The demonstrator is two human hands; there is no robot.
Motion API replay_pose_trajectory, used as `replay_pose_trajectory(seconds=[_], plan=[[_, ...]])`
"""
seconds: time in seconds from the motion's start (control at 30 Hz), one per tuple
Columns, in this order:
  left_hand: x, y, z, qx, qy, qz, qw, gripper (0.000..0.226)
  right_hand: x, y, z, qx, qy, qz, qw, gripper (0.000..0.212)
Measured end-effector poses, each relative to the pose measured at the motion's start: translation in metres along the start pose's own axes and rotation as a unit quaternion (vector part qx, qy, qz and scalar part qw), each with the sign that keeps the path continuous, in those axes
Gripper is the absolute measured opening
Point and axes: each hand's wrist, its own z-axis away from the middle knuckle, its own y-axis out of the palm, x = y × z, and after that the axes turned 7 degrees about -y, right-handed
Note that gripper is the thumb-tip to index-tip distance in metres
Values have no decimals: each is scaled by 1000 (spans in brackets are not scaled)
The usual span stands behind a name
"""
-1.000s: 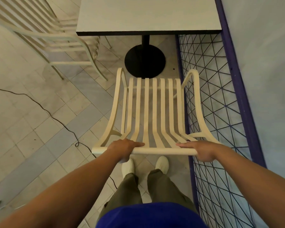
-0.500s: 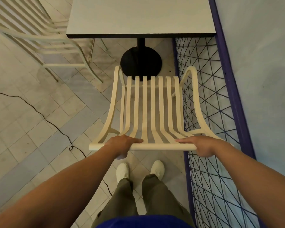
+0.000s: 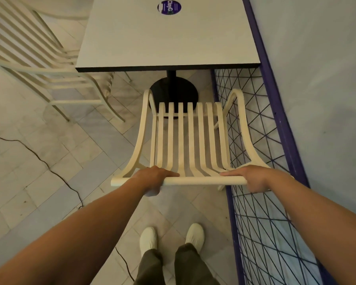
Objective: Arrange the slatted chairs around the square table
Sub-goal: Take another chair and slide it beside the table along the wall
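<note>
over tiled floor (image 3: 39, 192), left grip (image 3: 152, 178) and right grip (image 3: 253, 178) clasp the slatted chair (image 3: 181, 136) backrest.

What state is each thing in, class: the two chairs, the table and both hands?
Near chair: faces the table, held by its top rail.
Left hand: grips that rail.
Right hand: grips that rail.
Square table: standing, sticker on top.
Side chair: seat partly under table's left edge.

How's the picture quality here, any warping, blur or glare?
Head view: the wide lens curves the purple rail and stretches the forearms; light is dim and even, no glare on the table; the chair, left hand and right hand look sharp.
</note>
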Motion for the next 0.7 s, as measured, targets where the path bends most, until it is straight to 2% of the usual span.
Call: replay_pose_trajectory(seconds=[0.13,0.3,0.43,0.7], plan=[[3,-17,-8,0,-13,25,1000,85,-6,-11,-2,-58,7,-12,998,92],[7,-20,3,10,-10,-16,1000,84,-9,-6,0,-97,-16,-48,994,80],[3,-18,5,-20,-38,-8,999,84,-7,-4,-4,-88,8,22,996,84],[9,-32,-12,-36,-27,0,999,79,-12,-26,-19,-83,-3,62,995,87]])
